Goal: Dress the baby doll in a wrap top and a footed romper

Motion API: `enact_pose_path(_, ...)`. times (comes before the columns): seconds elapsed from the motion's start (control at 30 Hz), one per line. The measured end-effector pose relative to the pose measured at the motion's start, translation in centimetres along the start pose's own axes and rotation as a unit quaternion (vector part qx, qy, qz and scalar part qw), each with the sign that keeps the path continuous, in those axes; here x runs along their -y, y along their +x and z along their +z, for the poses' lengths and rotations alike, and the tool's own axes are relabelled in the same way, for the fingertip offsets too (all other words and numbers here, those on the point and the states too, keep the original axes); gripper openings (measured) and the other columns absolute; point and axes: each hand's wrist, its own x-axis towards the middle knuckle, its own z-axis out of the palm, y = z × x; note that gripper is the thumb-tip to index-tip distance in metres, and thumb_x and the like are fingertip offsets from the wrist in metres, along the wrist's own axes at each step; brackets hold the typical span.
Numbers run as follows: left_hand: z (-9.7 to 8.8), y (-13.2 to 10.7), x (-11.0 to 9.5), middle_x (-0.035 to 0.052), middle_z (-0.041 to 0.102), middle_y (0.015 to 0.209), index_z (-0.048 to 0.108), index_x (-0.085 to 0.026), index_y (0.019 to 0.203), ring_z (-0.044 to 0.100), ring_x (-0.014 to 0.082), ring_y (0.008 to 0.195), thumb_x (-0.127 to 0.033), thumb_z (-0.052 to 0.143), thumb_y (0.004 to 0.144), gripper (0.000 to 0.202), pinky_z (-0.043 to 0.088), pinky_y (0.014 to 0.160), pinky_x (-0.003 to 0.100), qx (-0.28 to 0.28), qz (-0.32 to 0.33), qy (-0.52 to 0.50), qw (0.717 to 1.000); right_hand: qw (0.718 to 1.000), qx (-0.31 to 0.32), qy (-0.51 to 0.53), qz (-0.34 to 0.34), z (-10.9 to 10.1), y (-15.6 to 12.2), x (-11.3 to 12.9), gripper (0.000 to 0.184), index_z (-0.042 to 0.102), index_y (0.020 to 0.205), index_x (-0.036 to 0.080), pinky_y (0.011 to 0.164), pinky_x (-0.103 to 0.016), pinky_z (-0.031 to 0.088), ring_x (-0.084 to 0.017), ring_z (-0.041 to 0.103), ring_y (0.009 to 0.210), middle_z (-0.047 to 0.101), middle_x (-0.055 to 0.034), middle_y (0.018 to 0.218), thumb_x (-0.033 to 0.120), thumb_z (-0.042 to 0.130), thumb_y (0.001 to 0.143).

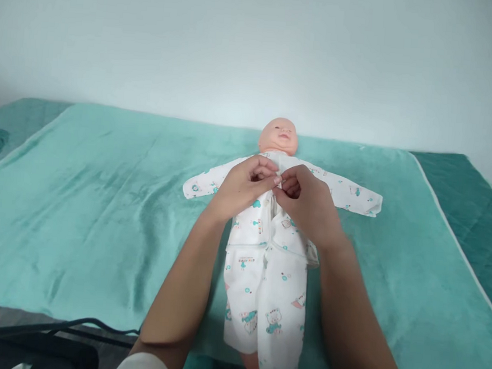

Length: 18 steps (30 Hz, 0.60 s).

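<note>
A baby doll (278, 135) lies on its back, head toward the wall, with its arms spread out. It wears a white printed baby jacket (247, 229) and matching trousers (282, 299); one foot shows below a trouser leg. Over the doll's chest, my left hand (252, 179) pinches the jacket's front edge with thumb and fingers. Close against it, my right hand (306, 197) has its fingers curled and closed on the other side of the same front opening. The fingertips nearly meet, and any fastener between them is too small to make out. Below the hands the jacket front hangs slightly parted.
A light green blanket (93, 196) with some wrinkles covers the table or bed, over a darker green cover (471, 217) at the right. A pale wall (238, 49) stands behind. Black cables (88, 322) and a dark object (36, 352) are at the lower left.
</note>
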Motion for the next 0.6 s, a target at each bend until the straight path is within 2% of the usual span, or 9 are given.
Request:
enact_pose_path(0.1,0.1,0.1,0.2,0.001,0.069,0.086,0.068,-0.021,0.1,0.063,0.0139,0.078,-0.035,0.078,0.08,0.027,0.048,0.07,0.027,0.001,-0.001,-0.006,1.0,0.998,-0.005,-0.05,-0.029,0.1,-0.1,0.2,0.008,0.056,0.093,0.022,0.066,-0.03,0.043,-0.015,0.057,0.07,0.062,0.0005,0.077,0.024,0.061,0.087)
enact_pose_path(0.23,0.2,0.2,0.4,0.0017,0.069,0.087,0.068,-0.021,0.099,0.063,0.014,0.079,-0.035,0.077,0.081,0.024,0.048,0.07,0.027,-0.009,0.004,-0.011,1.0,0.998,0.002,-0.044,-0.035,0.1,-0.1,0.3,0.011,0.058,0.095,0.022,0.067,-0.029,0.044,-0.015,0.057,0.071,0.063,0.0004,0.077,0.021,0.062,0.085)
enact_pose_path(0.37,-0.1,0.0,0.2,0.0027,0.068,0.09,0.069,-0.022,0.102,0.06,0.0136,0.078,-0.034,0.074,0.083,0.023,0.047,0.067,0.026,0.011,0.013,-0.001,1.0,0.998,0.002,0.059,0.035,-0.4,-0.1,0.3,0.013,0.062,0.097,0.022,0.059,-0.027,0.042,-0.013,0.054,0.065,0.062,0.0011,0.076,0.028,0.064,0.085)
enact_pose_path(0.5,-0.1,0.0,0.3,0.0021,0.065,0.089,0.07,-0.022,0.1,0.057,0.0131,0.078,-0.028,0.074,0.082,0.02,0.046,0.068,0.026,0.016,0.027,-0.009,0.999,0.974,0.017,0.19,0.121,-1.1,0.2,0.1,0.018,0.067,0.097,0.022,0.047,-0.025,0.038,-0.01,0.047,0.055,0.06,0.0015,0.078,0.034,0.067,0.084)
enact_pose_path(0.6,0.3,0.1,0.5,0.0009,0.063,0.086,0.069,-0.021,0.097,0.056,0.0122,0.078,-0.025,0.073,0.081,0.017,0.045,0.07,0.026,0.0,0.032,-0.017,0.999,0.965,0.025,0.227,0.132,-1.4,0.3,-0.1,0.017,0.069,0.094,0.022,0.046,-0.023,0.037,-0.009,0.046,0.056,0.056,0.0022,0.074,0.033,0.069,0.083)
